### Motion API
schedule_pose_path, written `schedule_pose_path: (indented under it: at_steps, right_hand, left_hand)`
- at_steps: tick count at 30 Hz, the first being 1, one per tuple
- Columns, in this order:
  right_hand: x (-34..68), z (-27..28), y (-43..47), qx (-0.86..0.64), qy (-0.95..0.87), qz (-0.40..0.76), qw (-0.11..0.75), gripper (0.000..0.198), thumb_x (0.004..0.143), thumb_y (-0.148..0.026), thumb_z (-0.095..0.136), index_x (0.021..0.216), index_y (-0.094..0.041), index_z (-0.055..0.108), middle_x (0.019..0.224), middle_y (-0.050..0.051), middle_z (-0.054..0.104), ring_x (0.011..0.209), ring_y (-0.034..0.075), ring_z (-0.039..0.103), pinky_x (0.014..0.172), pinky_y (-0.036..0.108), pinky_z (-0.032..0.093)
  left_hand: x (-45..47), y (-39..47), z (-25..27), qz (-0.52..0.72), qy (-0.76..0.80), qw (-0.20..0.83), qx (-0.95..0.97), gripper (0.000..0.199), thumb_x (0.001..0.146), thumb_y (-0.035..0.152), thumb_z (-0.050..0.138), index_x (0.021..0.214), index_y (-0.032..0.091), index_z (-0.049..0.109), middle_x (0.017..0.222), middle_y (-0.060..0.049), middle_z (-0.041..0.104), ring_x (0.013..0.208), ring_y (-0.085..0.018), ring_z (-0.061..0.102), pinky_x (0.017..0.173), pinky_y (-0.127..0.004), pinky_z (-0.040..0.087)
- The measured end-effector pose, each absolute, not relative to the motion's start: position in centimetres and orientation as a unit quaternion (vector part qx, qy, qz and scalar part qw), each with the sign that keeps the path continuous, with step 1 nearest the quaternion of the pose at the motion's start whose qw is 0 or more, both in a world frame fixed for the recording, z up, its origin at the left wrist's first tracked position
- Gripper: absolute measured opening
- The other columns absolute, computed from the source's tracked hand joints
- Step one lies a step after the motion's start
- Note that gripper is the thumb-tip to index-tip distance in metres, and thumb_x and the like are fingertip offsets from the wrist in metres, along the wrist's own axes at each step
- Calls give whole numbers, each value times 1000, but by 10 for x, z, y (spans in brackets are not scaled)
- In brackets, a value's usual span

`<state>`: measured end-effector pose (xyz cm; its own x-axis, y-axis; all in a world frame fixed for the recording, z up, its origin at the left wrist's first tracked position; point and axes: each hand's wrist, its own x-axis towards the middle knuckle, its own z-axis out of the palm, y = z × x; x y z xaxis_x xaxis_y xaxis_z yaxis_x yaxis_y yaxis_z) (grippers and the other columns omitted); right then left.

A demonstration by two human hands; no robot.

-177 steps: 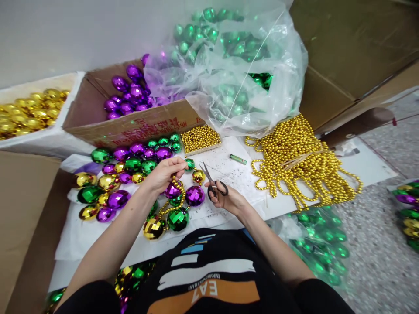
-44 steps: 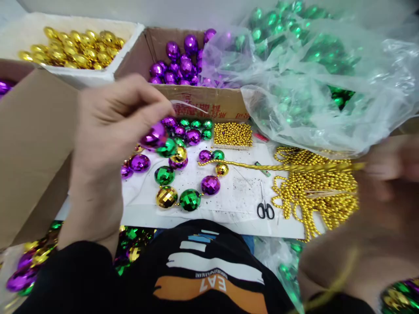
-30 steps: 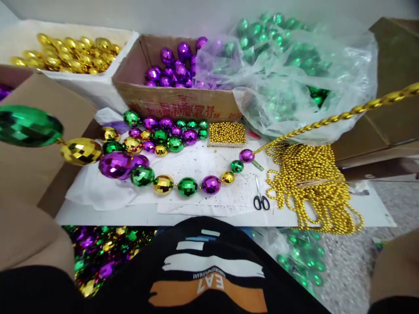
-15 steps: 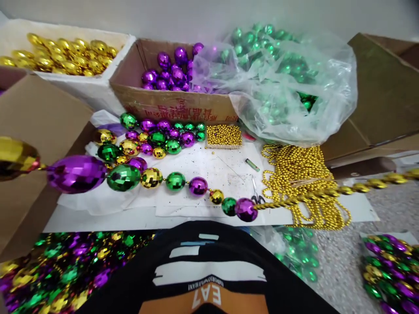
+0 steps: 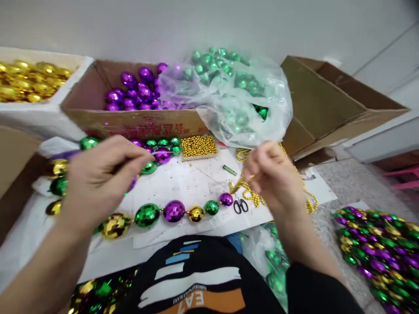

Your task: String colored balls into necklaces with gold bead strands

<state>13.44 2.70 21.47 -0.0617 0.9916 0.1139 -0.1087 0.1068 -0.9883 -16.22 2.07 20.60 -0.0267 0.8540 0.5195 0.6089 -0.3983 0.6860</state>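
Observation:
My left hand (image 5: 104, 179) is closed in a pinch above the left part of the work surface, with a thin pale thread (image 5: 163, 152) sticking out to the right of its fingertips. Across from it, my right hand (image 5: 268, 174) is closed on a gold bead strand (image 5: 236, 184). That strand leads down to the small purple end bead of a string of faceted beads (image 5: 174, 211) in purple, green and gold, lying along the near edge. Black-handled scissors (image 5: 241, 206) lie beside the end bead. My left forearm and hand cover part of the string's larger end.
Tiny gold beads fill a small tray (image 5: 199, 147); a green lighter (image 5: 230, 170) lies near it. Behind stand a carton of purple beads (image 5: 131, 122), a bag of green beads (image 5: 242, 100) and a white box (image 5: 36, 111) of gold ones. Finished-looking bead strings (image 5: 379, 253) lie at right.
Both hands have come into view. The bead string, stretched across the view before, now rests lower on the surface. The camera view has shifted to the right.

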Motion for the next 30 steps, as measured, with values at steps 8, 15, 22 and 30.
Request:
schedule_pose_path:
  at_steps: [8, 15, 22, 30]
  right_hand:
    - [85, 97, 19, -491, -540, 420, 538, 20, 90, -39, 60, 78, -23, 56, 81, 4, 67, 80, 18, 62, 68, 33, 50]
    - [87, 78, 34, -429, -715, 321, 449, 15, 91, -27, 58, 76, -23, 58, 119, 7, 65, 111, 25, 55, 93, 44, 43]
    - [75, 50, 43, -480, -633, 457, 399, 18, 92, -32, 55, 76, -21, 54, 78, 0, 59, 75, 16, 53, 69, 28, 40]
    - [75, 42, 40, -507, -585, 494, 396, 18, 86, -31, 57, 74, -20, 53, 64, -4, 49, 60, 11, 44, 59, 25, 35]
  left_hand:
    - [-94, 44, 108, 379, 519, 347, 683, 20, 87, 30, 58, 73, 19, 67, 72, 0, 62, 69, -13, 56, 66, -25, 41]
    - [-78, 49, 73, 344, 526, 480, 611, 19, 82, 30, 58, 69, 16, 62, 66, 2, 58, 64, -11, 50, 63, -23, 37]
    - [-79, 45, 65, 338, 543, 531, 555, 24, 80, 35, 56, 66, 16, 56, 58, 4, 46, 56, -10, 40, 56, -23, 31]
    - [-93, 42, 50, 317, 518, 563, 561, 19, 81, 32, 60, 89, 15, 61, 71, 2, 52, 62, -9, 46, 56, -22, 35]
